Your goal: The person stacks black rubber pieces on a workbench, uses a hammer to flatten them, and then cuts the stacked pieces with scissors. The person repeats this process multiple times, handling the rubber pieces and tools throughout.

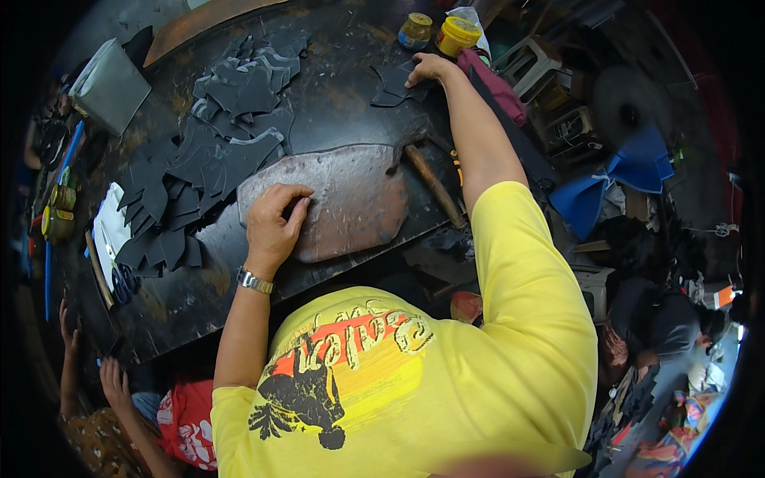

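Observation:
My left hand (275, 223), with a metal-band watch at its wrist, rests on a worn grey-brown slab (351, 203). Its thumb and forefinger stand apart with nothing visible between them; the other fingers are curled under. At the far side, my right hand (429, 70) has its bent fingers on a dark cut-out piece (392, 84) of thin sheet material, lying with similar pieces. A hammer (434, 185) with a wooden handle lies at the slab's right edge. Left of the slab, many dark cut-out pieces (211, 159) lie in overlapping piles.
A glass jar (414, 32) and a yellow tub (457, 35) stand beyond my right hand, near a maroon cloth (498, 89). Blue-handled scissors (123, 283), white paper (110, 227) and a pale container (110, 88) are at the left. Another person's hand (115, 384) shows at lower left.

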A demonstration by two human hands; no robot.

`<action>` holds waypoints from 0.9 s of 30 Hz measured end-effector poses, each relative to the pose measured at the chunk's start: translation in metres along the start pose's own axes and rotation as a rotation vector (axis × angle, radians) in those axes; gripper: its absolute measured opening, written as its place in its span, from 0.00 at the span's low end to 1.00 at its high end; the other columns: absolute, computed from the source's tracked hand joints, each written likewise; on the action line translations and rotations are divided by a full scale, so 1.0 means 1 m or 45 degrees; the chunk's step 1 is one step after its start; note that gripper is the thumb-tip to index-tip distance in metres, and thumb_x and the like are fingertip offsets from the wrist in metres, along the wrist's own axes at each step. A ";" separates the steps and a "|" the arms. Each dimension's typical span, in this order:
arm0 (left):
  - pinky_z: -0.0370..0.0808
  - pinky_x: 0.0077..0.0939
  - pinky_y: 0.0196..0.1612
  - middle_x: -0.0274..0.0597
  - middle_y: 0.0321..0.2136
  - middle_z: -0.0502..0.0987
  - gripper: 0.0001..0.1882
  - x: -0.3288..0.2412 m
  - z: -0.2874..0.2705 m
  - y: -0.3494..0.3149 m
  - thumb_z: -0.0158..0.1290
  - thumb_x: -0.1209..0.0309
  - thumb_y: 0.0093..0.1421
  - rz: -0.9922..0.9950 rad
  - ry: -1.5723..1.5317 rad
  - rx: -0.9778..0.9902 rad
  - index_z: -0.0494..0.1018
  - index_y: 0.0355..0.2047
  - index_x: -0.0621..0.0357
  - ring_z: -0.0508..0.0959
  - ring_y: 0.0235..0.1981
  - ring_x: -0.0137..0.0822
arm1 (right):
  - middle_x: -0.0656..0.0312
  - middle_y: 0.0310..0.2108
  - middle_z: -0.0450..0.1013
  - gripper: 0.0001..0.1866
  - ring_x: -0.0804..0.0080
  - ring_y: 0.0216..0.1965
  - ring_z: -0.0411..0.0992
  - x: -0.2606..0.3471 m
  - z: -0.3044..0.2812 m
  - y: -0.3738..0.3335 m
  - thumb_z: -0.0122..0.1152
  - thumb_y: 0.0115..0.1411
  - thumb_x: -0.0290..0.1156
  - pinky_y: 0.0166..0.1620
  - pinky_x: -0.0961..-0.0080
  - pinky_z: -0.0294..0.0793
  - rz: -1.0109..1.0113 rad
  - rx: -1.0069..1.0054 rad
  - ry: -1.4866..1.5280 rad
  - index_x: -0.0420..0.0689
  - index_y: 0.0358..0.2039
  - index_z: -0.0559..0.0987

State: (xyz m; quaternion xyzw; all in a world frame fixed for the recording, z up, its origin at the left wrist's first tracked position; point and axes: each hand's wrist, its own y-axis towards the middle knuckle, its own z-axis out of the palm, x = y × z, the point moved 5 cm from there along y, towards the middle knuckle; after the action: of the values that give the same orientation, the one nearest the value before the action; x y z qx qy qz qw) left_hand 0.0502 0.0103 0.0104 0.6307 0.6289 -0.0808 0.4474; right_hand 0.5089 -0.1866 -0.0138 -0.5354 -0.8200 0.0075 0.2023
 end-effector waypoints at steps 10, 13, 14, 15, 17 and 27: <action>0.77 0.30 0.42 0.42 0.34 0.83 0.07 0.007 0.002 -0.001 0.61 0.78 0.60 -0.077 -0.123 -0.019 0.82 0.39 0.58 0.82 0.37 0.41 | 0.44 0.54 0.79 0.49 0.52 0.56 0.79 0.037 0.009 -0.024 0.88 0.33 0.39 0.58 0.64 0.78 0.121 -0.320 0.281 0.33 0.57 0.79; 0.76 0.27 0.43 0.42 0.36 0.83 0.07 0.008 0.001 -0.002 0.60 0.79 0.61 -0.079 -0.106 0.011 0.81 0.40 0.60 0.83 0.38 0.38 | 0.43 0.60 0.74 0.52 0.53 0.60 0.75 0.058 -0.025 -0.072 0.86 0.36 0.33 0.60 0.66 0.75 -0.323 -0.635 0.503 0.35 0.64 0.71; 0.76 0.26 0.44 0.42 0.36 0.83 0.07 0.009 0.001 -0.002 0.60 0.79 0.62 -0.099 -0.098 0.019 0.81 0.40 0.61 0.83 0.38 0.37 | 0.46 0.59 0.75 0.48 0.58 0.57 0.76 0.057 -0.045 -0.103 0.84 0.39 0.29 0.58 0.67 0.76 -0.768 -0.768 0.779 0.36 0.63 0.72; 0.76 0.26 0.44 0.43 0.36 0.83 0.07 0.008 0.000 -0.002 0.60 0.79 0.62 -0.070 -0.071 0.026 0.81 0.40 0.61 0.83 0.38 0.37 | 0.51 0.55 0.77 0.45 0.63 0.53 0.76 0.054 -0.067 -0.110 0.82 0.43 0.25 0.56 0.68 0.76 -0.759 -0.712 0.714 0.36 0.63 0.71; 0.77 0.26 0.43 0.43 0.36 0.83 0.07 0.006 0.000 -0.002 0.60 0.79 0.61 -0.016 -0.039 0.040 0.81 0.40 0.61 0.83 0.37 0.37 | 0.59 0.49 0.75 0.38 0.65 0.54 0.72 0.000 -0.114 -0.161 0.72 0.45 0.19 0.61 0.70 0.70 -0.865 -0.886 0.837 0.45 0.59 0.72; 0.76 0.31 0.42 0.43 0.34 0.82 0.07 0.002 0.003 -0.001 0.61 0.79 0.59 -0.022 -0.008 0.032 0.81 0.38 0.59 0.82 0.37 0.43 | 0.46 0.55 0.77 0.46 0.52 0.56 0.77 -0.310 -0.076 -0.211 0.76 0.44 0.16 0.57 0.61 0.76 0.561 -1.320 1.145 0.41 0.67 0.70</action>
State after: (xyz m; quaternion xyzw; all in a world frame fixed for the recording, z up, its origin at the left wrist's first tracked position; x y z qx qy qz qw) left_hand 0.0511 0.0099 0.0069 0.6306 0.6317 -0.0944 0.4409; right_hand 0.4569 -0.5655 0.0036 -0.6668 -0.4282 -0.5632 0.2339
